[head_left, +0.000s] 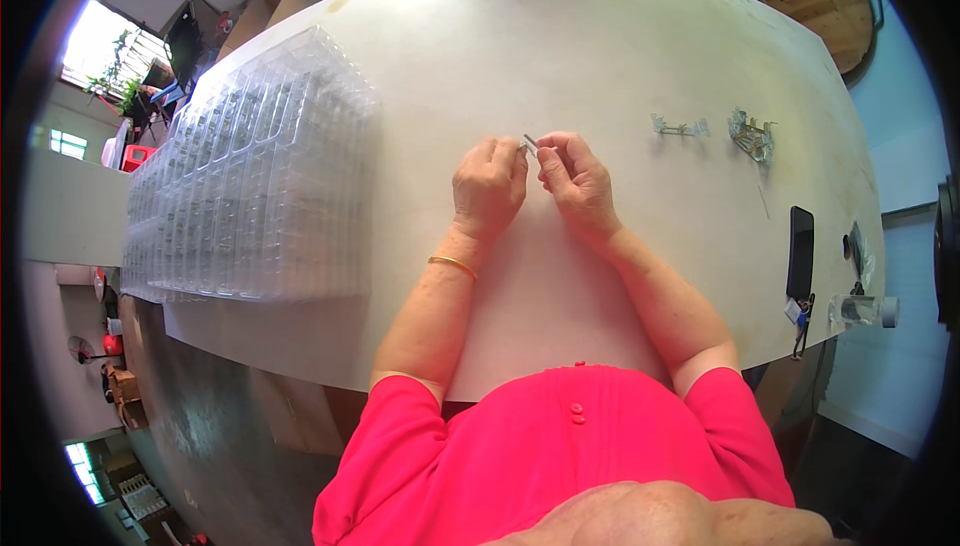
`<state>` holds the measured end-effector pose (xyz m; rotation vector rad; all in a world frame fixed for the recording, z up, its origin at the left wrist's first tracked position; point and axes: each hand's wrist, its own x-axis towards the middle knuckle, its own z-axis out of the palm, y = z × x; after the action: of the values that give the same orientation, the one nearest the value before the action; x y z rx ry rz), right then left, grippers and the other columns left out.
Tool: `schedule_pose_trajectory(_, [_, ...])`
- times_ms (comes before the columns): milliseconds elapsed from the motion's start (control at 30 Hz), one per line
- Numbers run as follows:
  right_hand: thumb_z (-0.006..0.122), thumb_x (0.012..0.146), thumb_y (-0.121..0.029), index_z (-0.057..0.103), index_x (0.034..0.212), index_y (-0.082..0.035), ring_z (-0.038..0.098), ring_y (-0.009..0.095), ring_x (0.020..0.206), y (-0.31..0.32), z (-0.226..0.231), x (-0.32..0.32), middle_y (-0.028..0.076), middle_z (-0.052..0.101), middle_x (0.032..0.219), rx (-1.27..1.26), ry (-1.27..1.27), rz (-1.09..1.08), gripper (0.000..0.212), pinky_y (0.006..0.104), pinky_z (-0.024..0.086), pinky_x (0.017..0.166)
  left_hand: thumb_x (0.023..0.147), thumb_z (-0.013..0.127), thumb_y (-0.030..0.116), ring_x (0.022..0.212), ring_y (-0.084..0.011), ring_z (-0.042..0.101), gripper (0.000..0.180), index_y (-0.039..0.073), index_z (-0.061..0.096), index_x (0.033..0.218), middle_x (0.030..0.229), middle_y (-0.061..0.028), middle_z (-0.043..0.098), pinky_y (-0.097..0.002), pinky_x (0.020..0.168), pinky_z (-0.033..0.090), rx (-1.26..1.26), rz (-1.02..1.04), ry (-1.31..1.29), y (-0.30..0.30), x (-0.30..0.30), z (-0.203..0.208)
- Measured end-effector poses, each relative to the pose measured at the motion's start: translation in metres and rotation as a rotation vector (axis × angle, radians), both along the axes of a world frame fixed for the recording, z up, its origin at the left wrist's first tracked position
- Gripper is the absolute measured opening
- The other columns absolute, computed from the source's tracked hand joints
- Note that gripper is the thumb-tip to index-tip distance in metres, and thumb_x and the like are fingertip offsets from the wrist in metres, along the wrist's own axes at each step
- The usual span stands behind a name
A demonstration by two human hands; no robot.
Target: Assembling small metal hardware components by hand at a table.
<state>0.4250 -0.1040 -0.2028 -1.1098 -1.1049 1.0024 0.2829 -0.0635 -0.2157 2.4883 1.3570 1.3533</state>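
Pinching a small grey metal pin (530, 142) between both sets of fingertips, the left hand (489, 187) and right hand (574, 182) are closed on it above the white table (620, 66), probably for fine alignment. Stacked clear plastic trays (255, 176) are kept leftward; small metal clip clusters (752, 136) lie rightward.

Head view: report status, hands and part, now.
Left hand and right hand together, both pinching a small metal part above the table. Clear trays off left, metal clips off right. Nothing in the way.
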Motion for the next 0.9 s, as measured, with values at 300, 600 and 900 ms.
schedule_pose_trajectory(300, [0.068,0.095,-0.010,0.066,0.101,-0.006,0.051,0.008,0.080,0.011,-0.013,0.011,-0.001,0.056,0.096,0.339,-0.385,-0.230,0.008,0.0232,0.046,0.070,0.090,0.065,0.009,0.067,-0.0276,0.062,0.004,0.005,0.065,0.092,0.080,-0.0105,0.064,-0.0384,0.061,0.050,-0.050,-0.149,0.038,-0.007,0.008,0.000])
schedule_pose_trajectory(600, [0.066,0.098,-0.016,0.067,0.099,-0.007,0.049,0.003,0.065,0.006,-0.009,0.005,-0.006,0.056,0.070,-0.015,-0.021,-0.080,0.010,0.0210,0.042,0.058,0.099,0.063,0.019,0.062,-0.0035,0.048,0.018,0.004,0.070,0.093,0.070,0.0044,0.058,-0.0222,0.056,0.041,-0.645,-0.002,-0.588,0.001,0.001,-0.003])
schedule_pose_trajectory(900, [0.065,0.097,-0.015,0.068,0.096,-0.004,0.044,0.003,0.062,0.005,-0.010,0.008,-0.007,0.052,0.067,-0.066,-0.144,-0.062,0.012,0.0229,0.038,0.054,0.099,0.064,0.020,0.060,-0.0024,0.045,0.019,0.005,0.069,0.091,0.071,0.0051,0.058,-0.0205,0.054,0.038,-0.662,-0.018,-0.586,-0.001,0.003,-0.003])
